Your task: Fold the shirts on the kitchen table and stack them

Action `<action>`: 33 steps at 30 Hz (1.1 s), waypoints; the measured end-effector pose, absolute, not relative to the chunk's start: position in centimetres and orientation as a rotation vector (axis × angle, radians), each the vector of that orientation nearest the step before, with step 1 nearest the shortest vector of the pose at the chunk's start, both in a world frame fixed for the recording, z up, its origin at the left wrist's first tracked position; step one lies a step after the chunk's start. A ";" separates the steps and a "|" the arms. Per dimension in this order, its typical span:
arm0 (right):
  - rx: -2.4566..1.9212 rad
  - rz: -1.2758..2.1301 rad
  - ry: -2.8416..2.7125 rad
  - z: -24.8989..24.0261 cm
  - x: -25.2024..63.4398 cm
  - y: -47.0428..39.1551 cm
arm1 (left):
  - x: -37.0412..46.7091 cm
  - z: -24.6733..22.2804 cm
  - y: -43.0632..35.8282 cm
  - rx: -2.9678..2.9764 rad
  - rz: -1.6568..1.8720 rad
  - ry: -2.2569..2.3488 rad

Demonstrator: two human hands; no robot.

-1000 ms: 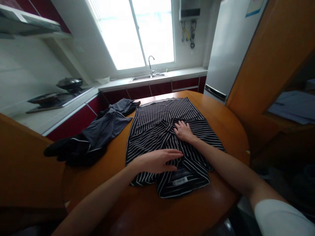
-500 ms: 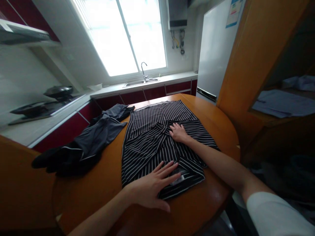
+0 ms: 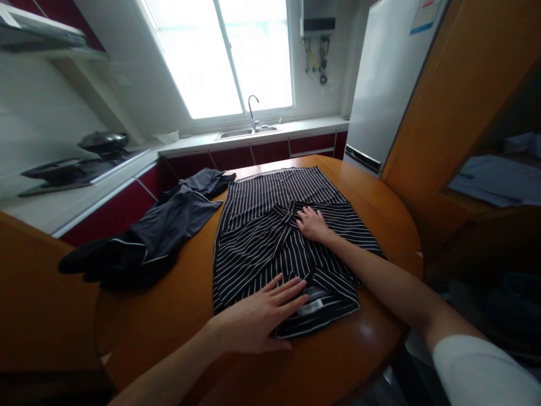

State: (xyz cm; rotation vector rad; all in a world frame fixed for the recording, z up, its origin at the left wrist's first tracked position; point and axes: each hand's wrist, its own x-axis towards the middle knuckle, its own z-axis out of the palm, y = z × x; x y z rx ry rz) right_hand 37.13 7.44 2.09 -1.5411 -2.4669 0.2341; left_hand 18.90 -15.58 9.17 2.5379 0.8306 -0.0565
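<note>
A black garment with white stripes (image 3: 253, 248) lies spread on the round wooden table (image 3: 169, 327), its near part folded over in layers. My left hand (image 3: 262, 316) lies with fingers apart on the near edge of the cloth, beside a pale label (image 3: 310, 307). Farther up, near the middle of the garment, my right hand (image 3: 313, 225) rests flat on the striped fabric with its fingers spread. Neither hand grips anything.
A dark grey and black garment (image 3: 169, 223) lies crumpled at the table's left edge, partly hanging over. Beyond the table are a counter with a sink (image 3: 236, 133), a stove with pans (image 3: 103, 142) at left, and a fridge (image 3: 389, 79) at right.
The view has shifted slightly, so the room sits a little differently in frame. My left thumb has moved closer to the fingers. My right hand stays at the same part of the cloth.
</note>
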 end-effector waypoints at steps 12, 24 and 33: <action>-1.552 0.223 -2.467 2.2 37.1 7.3 | 18.4 9.3 -15.2 2.548 0.010 0.796; -1.555 0.230 -2.464 1.8 37.1 7.5 | 18.2 9.1 -15.1 2.511 0.055 0.788; -1.544 0.228 -2.464 1.8 37.1 7.5 | 18.2 9.6 -14.9 2.485 0.097 0.833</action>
